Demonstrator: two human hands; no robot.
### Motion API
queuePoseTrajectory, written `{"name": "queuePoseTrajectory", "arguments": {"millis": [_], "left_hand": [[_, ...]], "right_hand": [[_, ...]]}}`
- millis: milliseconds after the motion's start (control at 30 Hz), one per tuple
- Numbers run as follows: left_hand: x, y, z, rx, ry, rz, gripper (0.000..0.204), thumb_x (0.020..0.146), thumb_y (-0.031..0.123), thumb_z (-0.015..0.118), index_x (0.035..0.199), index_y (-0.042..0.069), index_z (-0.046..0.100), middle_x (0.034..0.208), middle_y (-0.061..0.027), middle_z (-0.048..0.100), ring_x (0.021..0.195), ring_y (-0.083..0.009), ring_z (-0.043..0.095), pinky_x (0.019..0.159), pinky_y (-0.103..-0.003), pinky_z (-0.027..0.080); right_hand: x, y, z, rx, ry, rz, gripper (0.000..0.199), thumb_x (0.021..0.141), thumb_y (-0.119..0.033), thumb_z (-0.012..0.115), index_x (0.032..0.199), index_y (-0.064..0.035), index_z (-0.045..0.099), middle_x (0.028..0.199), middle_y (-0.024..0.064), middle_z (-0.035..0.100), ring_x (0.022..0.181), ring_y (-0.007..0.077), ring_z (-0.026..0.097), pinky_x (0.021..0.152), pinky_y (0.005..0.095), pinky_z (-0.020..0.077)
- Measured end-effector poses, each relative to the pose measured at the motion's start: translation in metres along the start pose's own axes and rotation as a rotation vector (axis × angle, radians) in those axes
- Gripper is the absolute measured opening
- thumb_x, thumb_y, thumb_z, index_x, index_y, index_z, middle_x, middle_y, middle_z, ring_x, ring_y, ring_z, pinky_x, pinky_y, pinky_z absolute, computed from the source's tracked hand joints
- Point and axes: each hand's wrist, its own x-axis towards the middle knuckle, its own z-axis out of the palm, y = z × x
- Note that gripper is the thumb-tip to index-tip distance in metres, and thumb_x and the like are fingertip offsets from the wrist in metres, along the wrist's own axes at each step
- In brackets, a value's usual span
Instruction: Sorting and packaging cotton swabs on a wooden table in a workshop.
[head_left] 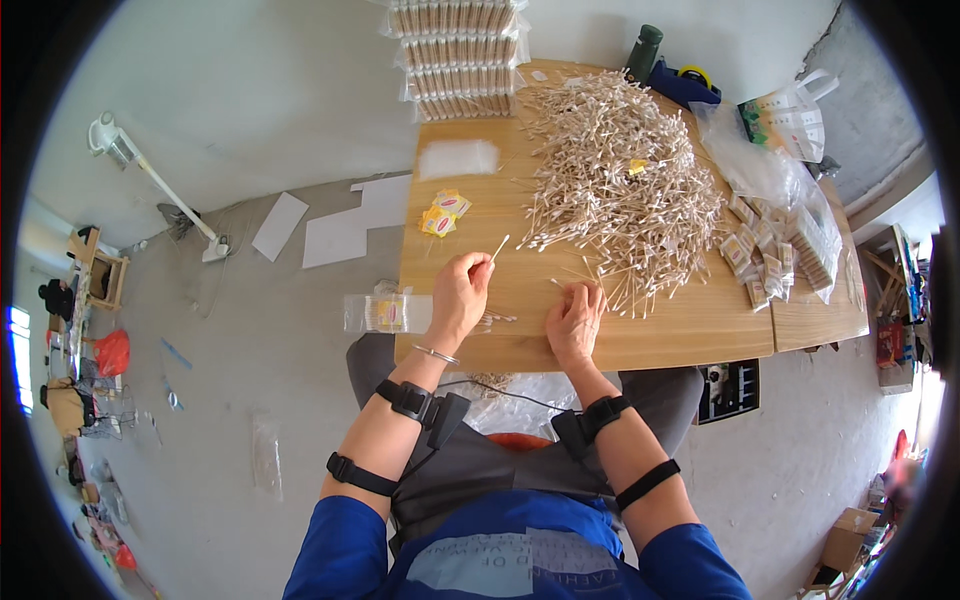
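Your left hand [458, 295] pinches one cotton swab [498, 247]; right hand [574, 320] fingers gather more; the big pile [620, 180] on the desk [690, 325] remains unsorted

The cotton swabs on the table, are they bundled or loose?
Loose: the cotton swabs lie spread in a wide, tangled heap across the wooden table, sticks pointing every way.

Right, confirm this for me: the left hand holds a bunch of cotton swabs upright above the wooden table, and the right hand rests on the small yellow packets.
One detail is wrong. In the head view the right hand rests on the wooden table at the near edge of the big cotton swab pile, not on the small yellow packets, which lie apart from both hands. The left hand does hold cotton swabs upright.
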Motion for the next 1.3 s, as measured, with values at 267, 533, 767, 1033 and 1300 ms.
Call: {"name": "queuePoseTrajectory", "arguments": {"millis": [267,533,767,1033,1300], "left_hand": [[-0.028,0.055,-0.029,-0.684,-0.048,-0.387,0.024,0.095,0.025,0.063,0.102,0.002,0.067,0.078,0.0031,0.059,0.064,-0.0030,0.049,0.057,-0.018,0.041],[-0.038,0.064,-0.035,-0.784,0.064,-0.361,0.028,0.092,0.028,0.066,0.105,0.003,0.067,0.078,0.0027,0.058,0.064,-0.0029,0.047,0.059,-0.017,0.040],[-0.067,0.073,-0.009,-0.746,-0.013,-0.396,0.024,0.094,0.025,0.063,0.098,0.001,0.066,0.076,0.0006,0.059,0.065,-0.0050,0.049,0.060,-0.019,0.042],[-0.073,0.079,-0.013,-0.726,-0.144,-0.327,0.024,0.097,0.022,0.058,0.096,-0.001,0.065,0.075,0.0003,0.059,0.066,-0.0066,0.049,0.062,-0.022,0.041],[-0.070,0.067,-0.034,-0.777,-0.245,-0.265,0.039,0.100,0.033,0.051,0.108,-0.002,0.064,0.083,-0.0024,0.061,0.072,-0.0086,0.051,0.067,-0.023,0.043]], "right_hand": [[0.004,-0.005,-0.012,0.107,-0.013,-0.026,0.025,0.073,-0.003,0.061,0.097,-0.0057,0.059,0.103,0.0146,0.054,0.105,0.0364,0.046,0.097,0.0474,0.0353],[0.029,-0.042,-0.028,0.580,-0.113,0.421,0.019,0.080,-0.008,0.062,0.097,0.0002,0.065,0.089,0.0103,0.064,0.086,0.0215,0.058,0.079,0.0333,0.0461],[0.027,-0.084,-0.045,1.023,-0.350,0.519,0.017,0.086,-0.012,0.063,0.092,0.0042,0.064,0.075,0.0039,0.062,0.068,0.0104,0.055,0.060,0.0262,0.0458],[0.022,-0.100,-0.067,1.121,-0.588,0.521,0.015,0.089,-0.013,0.064,0.086,0.0013,0.064,0.070,0.0028,0.061,0.065,0.0094,0.054,0.057,0.0244,0.0454],[0.028,-0.096,-0.070,1.268,-0.589,0.460,0.010,0.089,-0.014,0.066,0.084,-0.0056,0.063,0.074,-0.0001,0.063,0.068,0.0063,0.054,0.065,0.0217,0.0423]]}}
